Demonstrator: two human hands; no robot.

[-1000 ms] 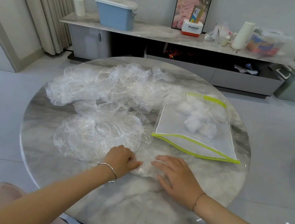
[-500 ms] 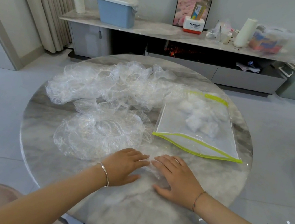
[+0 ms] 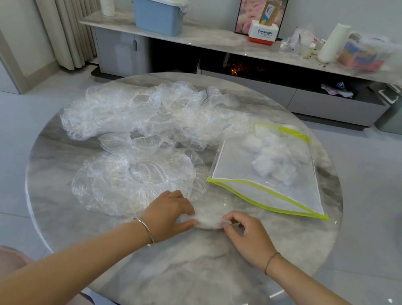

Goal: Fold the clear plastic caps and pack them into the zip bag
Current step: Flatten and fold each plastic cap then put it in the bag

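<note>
Folding step: left hand point(image 3: 169, 212) and right hand point(image 3: 248, 234) pinch 1 clear cap point(image 3: 207, 221) near surface front edge; best pressed flat, creased evenly.

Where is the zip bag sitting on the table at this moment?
In the head view, the zip bag lies flat on the table's right half, beside the loose caps, beyond the right hand.

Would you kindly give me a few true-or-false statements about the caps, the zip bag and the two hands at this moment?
1. Both hands, left hand and right hand, pinch one clear cap between them. True.
2. The zip bag is empty. False: white bundles show inside it.
3. The bag lies on the person's right of the loose caps. True.
4. The cap being folded is held high above the table. False: it lies on the tabletop.
</note>
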